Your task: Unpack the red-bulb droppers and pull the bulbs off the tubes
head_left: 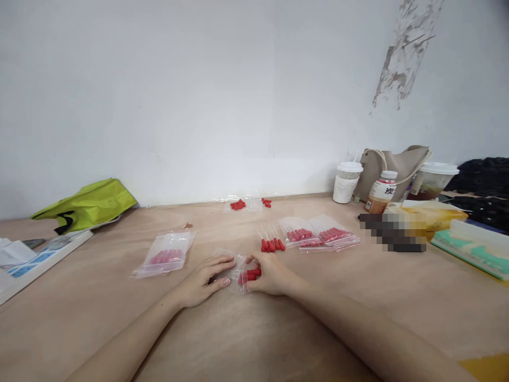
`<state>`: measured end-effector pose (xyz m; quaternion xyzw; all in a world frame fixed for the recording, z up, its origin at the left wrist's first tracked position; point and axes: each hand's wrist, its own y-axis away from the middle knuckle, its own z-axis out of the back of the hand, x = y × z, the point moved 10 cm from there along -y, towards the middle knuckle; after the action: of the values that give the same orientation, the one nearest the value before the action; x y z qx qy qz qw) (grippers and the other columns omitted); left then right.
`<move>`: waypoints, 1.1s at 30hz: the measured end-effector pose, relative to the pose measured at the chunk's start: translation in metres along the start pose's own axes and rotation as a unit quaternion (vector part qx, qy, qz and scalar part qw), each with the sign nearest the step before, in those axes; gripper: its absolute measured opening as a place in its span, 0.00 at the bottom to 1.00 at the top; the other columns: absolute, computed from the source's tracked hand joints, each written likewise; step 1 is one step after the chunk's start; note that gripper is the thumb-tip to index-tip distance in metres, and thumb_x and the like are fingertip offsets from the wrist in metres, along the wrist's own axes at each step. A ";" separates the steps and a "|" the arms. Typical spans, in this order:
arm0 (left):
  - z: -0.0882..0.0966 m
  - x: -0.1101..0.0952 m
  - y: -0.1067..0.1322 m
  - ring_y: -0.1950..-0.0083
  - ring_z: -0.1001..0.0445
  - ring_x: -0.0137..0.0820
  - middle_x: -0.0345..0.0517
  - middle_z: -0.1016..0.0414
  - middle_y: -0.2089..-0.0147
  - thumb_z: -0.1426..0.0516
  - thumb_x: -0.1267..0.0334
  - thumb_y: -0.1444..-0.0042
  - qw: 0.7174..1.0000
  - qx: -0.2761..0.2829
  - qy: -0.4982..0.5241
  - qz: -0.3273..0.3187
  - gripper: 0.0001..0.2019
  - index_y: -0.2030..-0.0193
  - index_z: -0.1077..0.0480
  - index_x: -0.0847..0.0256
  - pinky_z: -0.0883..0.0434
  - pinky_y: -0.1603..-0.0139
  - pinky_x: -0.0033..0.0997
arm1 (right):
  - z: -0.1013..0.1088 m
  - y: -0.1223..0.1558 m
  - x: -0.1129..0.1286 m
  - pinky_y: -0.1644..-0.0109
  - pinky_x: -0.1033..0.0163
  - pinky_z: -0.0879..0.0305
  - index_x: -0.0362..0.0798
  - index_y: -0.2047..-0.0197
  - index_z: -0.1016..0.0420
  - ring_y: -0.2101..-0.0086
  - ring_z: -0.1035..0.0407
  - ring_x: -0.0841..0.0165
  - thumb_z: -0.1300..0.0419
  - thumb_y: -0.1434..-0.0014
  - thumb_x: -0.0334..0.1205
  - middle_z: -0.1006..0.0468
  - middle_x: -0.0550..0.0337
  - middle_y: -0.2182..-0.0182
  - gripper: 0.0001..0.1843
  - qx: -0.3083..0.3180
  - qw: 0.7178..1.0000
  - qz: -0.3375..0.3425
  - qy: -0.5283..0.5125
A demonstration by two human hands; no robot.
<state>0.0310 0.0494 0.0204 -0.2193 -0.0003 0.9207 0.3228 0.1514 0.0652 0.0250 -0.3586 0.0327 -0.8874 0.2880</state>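
A bundle of slender droppers with red bulbs and clear stems (249,276) lies at the centre of the frame, just below the middle, together with a small clear plastic zip bag (242,288); whether the stems are inside the bag is hard to tell. The right hand (272,274) has its thumb and fingers curled around the red bulbs, pinching them. The left hand (201,281) rests at the left of the bag, its thumb and index finger spread apart, fingertips on the clear plastic.

Just above the right hand lies a loose row of red-bulbed droppers (272,244), stems pointing up the frame. To the right of that row, flat clear bags packed with red-bulbed droppers (333,233) overlap; left of the left hand lies another flat packed clear bag (165,254). Further up at the centre, near the wall, small red pieces (237,204) flank clear thin tubes (254,203).

All this sits on a pale brown wooden surface (254,334). At the left is a crumpled yellow-green bag (93,201). At the right stand a white lidded paper cup (345,185), a white-capped bottle of amber drink (380,195) and a taupe bag with a cord handle (403,162).
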 end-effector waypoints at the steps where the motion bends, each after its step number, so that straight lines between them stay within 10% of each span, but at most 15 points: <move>1: 0.000 0.001 0.000 0.38 0.46 0.36 0.42 0.45 0.38 0.52 0.54 0.43 1.000 0.000 0.000 0.001 0.21 0.42 0.42 0.49 0.47 0.39 0.43 | 0.001 0.000 -0.001 0.69 0.66 0.40 0.47 0.62 0.31 0.68 0.33 0.65 0.34 0.65 0.44 0.27 0.59 0.72 0.24 0.005 1.000 -0.014 0.008; 10: 0.002 0.002 -0.001 0.39 0.44 0.34 0.41 0.43 0.39 0.52 0.53 0.42 1.000 -0.002 -0.006 0.009 0.20 0.43 0.41 0.50 0.45 0.39 0.40 | 0.006 -0.005 -0.006 0.69 0.67 0.38 0.46 0.69 0.29 0.71 0.31 0.70 0.39 0.63 0.31 0.25 0.62 0.73 0.13 0.012 0.993 -0.020 -0.112; 20: 0.009 0.019 0.004 0.38 0.47 0.37 0.43 0.46 0.37 0.53 0.51 0.43 0.999 0.015 -0.021 0.040 0.22 0.42 0.42 0.51 0.48 0.39 0.41 | 0.042 -0.017 -0.056 0.69 0.66 0.33 0.44 0.67 0.28 0.72 0.28 0.69 0.31 0.66 0.38 0.23 0.60 0.74 0.20 0.019 0.893 -0.144 -0.425; 28: 0.029 0.023 0.008 0.43 0.39 0.38 0.46 0.38 0.43 0.48 0.51 0.47 0.996 -0.036 0.030 0.076 0.20 0.49 0.34 0.55 0.41 0.44 0.38 | 0.141 -0.013 -0.107 0.68 0.66 0.32 0.45 0.70 0.30 0.69 0.28 0.68 0.32 0.64 0.40 0.25 0.60 0.74 0.17 -0.257 0.856 -0.106 -0.437; 33: 0.029 0.013 -0.034 0.63 0.29 0.33 0.45 0.26 0.64 0.46 0.51 0.52 0.978 -0.103 0.090 0.155 0.15 0.65 0.30 0.61 0.33 0.62 0.31 | 0.148 -0.001 -0.093 0.62 0.60 0.32 0.46 0.65 0.30 0.70 0.29 0.68 0.38 0.54 0.42 0.25 0.58 0.71 0.12 -0.386 0.896 0.012 -0.219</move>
<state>0.0310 0.0880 0.0460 -0.3304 -0.0322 0.9312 0.1508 0.3014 0.1377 0.0780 -0.6264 0.3127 -0.7006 0.1377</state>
